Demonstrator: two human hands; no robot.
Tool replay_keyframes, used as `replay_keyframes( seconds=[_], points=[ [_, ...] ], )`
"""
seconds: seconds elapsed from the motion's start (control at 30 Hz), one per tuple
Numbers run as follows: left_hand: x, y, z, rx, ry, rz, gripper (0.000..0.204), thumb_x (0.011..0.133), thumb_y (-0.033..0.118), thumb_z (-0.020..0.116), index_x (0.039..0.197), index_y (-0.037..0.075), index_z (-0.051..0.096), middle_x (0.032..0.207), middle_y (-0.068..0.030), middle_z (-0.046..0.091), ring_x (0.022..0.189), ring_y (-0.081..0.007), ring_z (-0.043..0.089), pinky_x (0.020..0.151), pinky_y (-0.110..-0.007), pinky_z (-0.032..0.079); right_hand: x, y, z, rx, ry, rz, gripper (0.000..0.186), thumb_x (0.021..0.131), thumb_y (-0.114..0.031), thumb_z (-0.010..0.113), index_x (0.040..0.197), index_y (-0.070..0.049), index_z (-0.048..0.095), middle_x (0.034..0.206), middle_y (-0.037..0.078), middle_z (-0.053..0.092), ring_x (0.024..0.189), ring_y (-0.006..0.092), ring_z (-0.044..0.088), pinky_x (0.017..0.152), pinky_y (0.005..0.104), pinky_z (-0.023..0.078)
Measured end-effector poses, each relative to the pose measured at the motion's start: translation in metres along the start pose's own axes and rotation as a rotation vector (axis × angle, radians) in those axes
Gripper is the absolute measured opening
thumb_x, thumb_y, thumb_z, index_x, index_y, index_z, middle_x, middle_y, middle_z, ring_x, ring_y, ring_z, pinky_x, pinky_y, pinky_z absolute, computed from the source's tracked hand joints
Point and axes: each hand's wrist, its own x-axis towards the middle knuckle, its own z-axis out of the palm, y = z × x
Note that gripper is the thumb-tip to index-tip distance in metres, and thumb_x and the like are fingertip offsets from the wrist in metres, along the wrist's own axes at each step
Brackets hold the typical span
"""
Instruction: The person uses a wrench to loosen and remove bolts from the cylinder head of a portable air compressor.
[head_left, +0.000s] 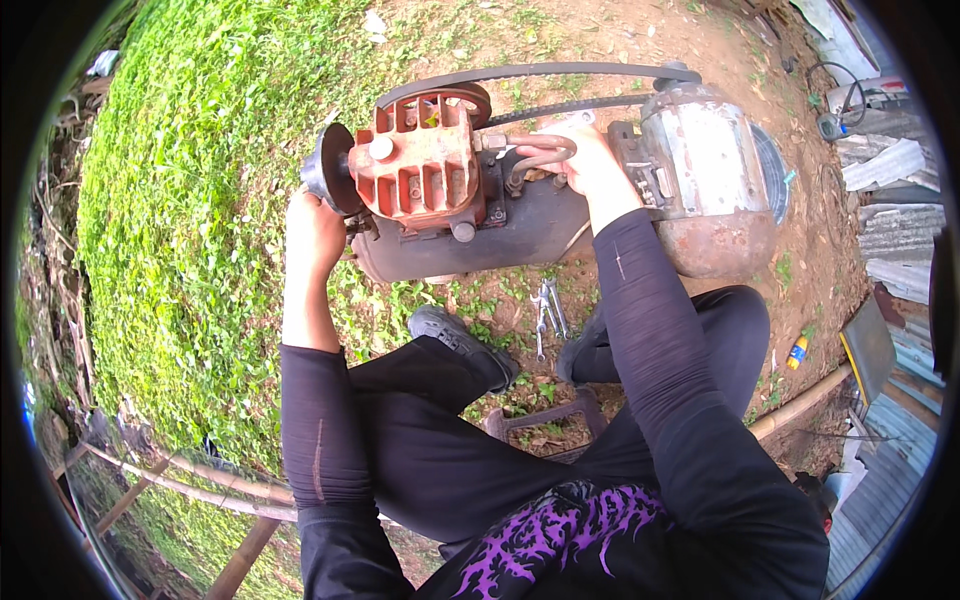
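Observation:
A red finned compressor pump (413, 170) with a belt wheel (474, 98) sits on a dark horizontal tank (470, 258), linked by a belt to a rusty silver motor (700, 165). My left hand (314, 222) has its fingers curled on a black round part (329, 165) at the pump's left end. My right hand (588, 160) is closed behind the bent metal pipe (552, 143), with a small silver piece (582, 119) at its fingers, too small to identify surely; some fingertips are hidden by the pipe.
Several wrenches (551, 310) lie on the ground between my shoes (455, 350). A metal frame (540, 415) is between my legs. A yellow container (798, 352), bamboo pole (800, 400) and corrugated sheets (895, 230) are at right. Grass (180, 200) covers the left; bamboo poles (240, 560) are lower left.

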Motion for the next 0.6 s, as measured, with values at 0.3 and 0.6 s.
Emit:
replay_keyframes(
  seconds=[0.3, 0.6],
  points=[
    [-0.006, 0.020, -0.001, -0.090, 0.017, -0.010, 0.034, 0.091, 0.026, 0.058, 0.089, -0.008, 0.062, 0.081, -0.0298, 0.065, 0.078, -0.0435, 0.065, 0.075, -0.046, 0.050, 0.004, -0.007, -0.002, -0.125, -0.074, 0.039, 0.027, 0.097, -0.015, 0.054, 0.104, 0.010, 0.062, 0.097, 0.022, 0.071, 0.084, 0.0309, 0.075, 0.061, 0.0313, 0.062],
    [-0.004, 0.013, -0.001, -0.078, 0.050, -0.008, 0.035, 0.091, 0.026, 0.060, 0.089, -0.008, 0.063, 0.082, -0.0304, 0.065, 0.080, -0.0446, 0.066, 0.076, -0.046, 0.050, 0.024, -0.003, 0.020, -0.110, -0.017, -0.055, 0.024, 0.087, -0.016, 0.067, 0.092, 0.008, 0.070, 0.081, 0.016, 0.072, 0.074, 0.0255, 0.074, 0.058, 0.0317, 0.057]
  ],
)
